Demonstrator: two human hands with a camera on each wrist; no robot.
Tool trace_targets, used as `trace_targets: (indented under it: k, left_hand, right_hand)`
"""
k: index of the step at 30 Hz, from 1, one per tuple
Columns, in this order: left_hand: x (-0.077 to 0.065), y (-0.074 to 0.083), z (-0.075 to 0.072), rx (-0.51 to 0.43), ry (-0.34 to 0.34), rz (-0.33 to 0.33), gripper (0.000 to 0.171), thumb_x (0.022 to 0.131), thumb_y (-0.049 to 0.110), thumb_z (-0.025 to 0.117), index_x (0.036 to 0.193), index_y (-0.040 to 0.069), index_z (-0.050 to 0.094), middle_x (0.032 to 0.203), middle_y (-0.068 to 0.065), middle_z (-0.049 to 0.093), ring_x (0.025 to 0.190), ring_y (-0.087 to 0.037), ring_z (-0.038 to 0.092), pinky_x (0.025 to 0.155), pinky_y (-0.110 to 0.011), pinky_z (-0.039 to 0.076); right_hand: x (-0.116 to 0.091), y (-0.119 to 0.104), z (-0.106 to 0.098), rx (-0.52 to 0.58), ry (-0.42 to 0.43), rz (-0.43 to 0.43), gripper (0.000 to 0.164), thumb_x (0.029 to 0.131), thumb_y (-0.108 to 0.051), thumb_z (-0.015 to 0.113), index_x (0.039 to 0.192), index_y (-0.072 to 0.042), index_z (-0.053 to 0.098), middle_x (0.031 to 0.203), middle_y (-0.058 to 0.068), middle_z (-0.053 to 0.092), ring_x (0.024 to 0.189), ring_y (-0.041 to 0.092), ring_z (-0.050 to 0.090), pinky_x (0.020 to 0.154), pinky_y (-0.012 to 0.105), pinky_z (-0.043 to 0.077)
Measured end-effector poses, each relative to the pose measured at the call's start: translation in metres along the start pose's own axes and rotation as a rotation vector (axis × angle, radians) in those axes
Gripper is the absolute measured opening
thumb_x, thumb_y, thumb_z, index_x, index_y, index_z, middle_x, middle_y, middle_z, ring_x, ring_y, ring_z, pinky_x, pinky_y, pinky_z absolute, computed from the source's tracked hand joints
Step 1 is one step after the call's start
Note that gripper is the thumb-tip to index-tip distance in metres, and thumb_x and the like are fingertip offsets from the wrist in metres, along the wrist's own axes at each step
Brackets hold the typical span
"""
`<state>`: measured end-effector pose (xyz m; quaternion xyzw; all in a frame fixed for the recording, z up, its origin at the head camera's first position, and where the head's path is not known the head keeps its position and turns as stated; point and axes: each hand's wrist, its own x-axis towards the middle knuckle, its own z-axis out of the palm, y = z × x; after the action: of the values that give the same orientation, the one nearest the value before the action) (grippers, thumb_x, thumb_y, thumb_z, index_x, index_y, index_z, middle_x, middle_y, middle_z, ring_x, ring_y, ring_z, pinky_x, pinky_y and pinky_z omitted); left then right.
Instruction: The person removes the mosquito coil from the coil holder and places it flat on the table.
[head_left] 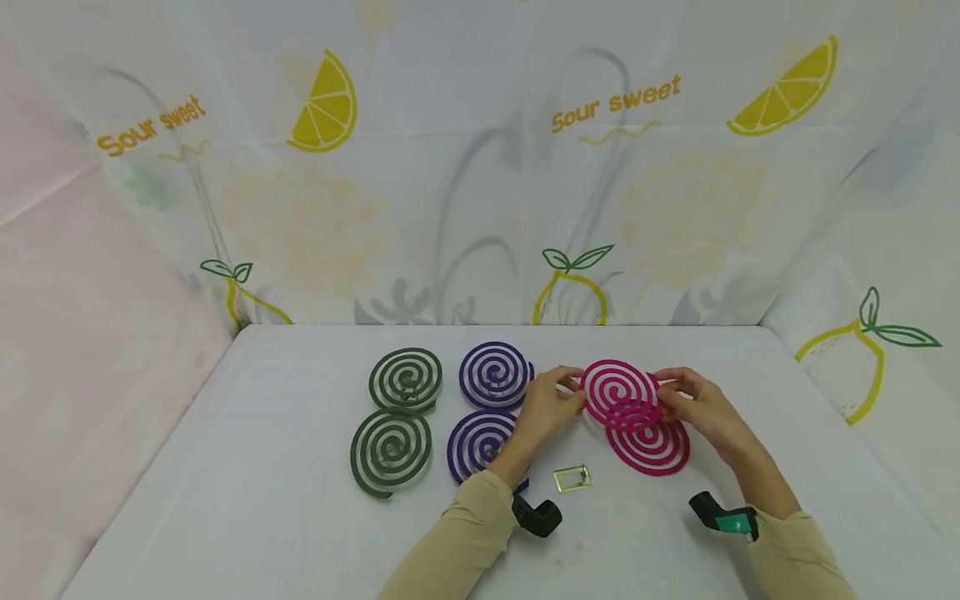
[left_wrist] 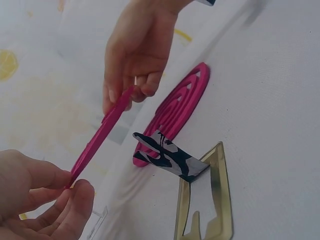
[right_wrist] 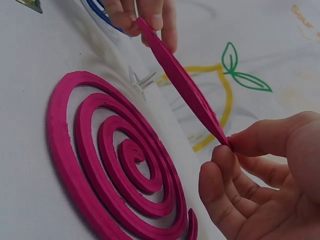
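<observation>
A pink mosquito coil [head_left: 617, 392] is held up between both hands, pinched at opposite edges. My left hand [head_left: 551, 404] grips its left edge between thumb and fingers, and my right hand [head_left: 701, 404] pinches the right edge. Both wrist views show this raised coil [right_wrist: 185, 86] nearly edge-on, as a thin strip. A second pink coil [right_wrist: 58, 125] lies flat on the white table below, partly overlapped by the held one in the head view. On the table nearer my body is a small gold-coloured metal coil stand [left_wrist: 226, 200] with a bent-up prong.
Two dark green coils [head_left: 408, 379] lie at the left, one behind the other. Two dark blue coils [head_left: 495, 372] lie beside them, the front one partly covered by my left forearm. A lemon-printed white cloth [head_left: 450, 208] hangs behind the table.
</observation>
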<state>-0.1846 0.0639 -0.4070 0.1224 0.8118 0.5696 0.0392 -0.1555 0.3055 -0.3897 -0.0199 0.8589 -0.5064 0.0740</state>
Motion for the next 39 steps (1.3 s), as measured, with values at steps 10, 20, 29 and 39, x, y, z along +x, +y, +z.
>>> trace_targets:
  k: [10,20,29,39]
  left_hand:
    - [-0.003,0.0,0.004,0.058,-0.002,0.0,0.031,0.085,0.008,0.067,0.116,0.01,0.066,0.094,-0.006,0.069,0.065,-0.003,0.064,0.053,-0.014,0.045]
    - [-0.004,-0.003,0.004,0.098,-0.006,0.006,0.031,0.084,0.01,0.067,0.115,0.01,0.067,0.093,-0.005,0.07,0.065,-0.002,0.062,0.054,-0.013,0.044]
    - [-0.005,0.001,0.007,0.099,-0.056,0.014,0.031,0.085,0.011,0.068,0.115,0.009,0.067,0.09,-0.005,0.07,0.061,0.0,0.061,0.053,-0.012,0.043]
    - [-0.008,0.001,0.01,0.138,-0.087,0.028,0.031,0.084,0.011,0.069,0.114,0.007,0.067,0.088,-0.006,0.071,0.065,-0.004,0.064,0.054,-0.012,0.045]
  right_hand:
    - [-0.001,0.004,-0.007,-0.007,-0.057,-0.017,0.044,0.099,-0.022,0.049,0.133,0.002,0.037,0.108,0.019,0.053,0.079,0.011,0.061,0.073,0.023,0.054]
    - [0.0,0.006,-0.007,-0.023,-0.085,-0.023,0.043,0.099,-0.02,0.05,0.132,0.004,0.037,0.106,0.019,0.053,0.078,0.011,0.061,0.072,0.023,0.055]
    - [-0.004,0.005,-0.016,-0.065,-0.121,-0.02,0.044,0.099,-0.021,0.05,0.133,0.004,0.038,0.104,0.018,0.053,0.077,0.012,0.06,0.071,0.024,0.055]
    - [-0.005,0.01,-0.02,-0.069,-0.147,-0.02,0.041,0.098,-0.019,0.05,0.13,0.004,0.039,0.102,0.019,0.053,0.075,0.013,0.061,0.071,0.024,0.055]
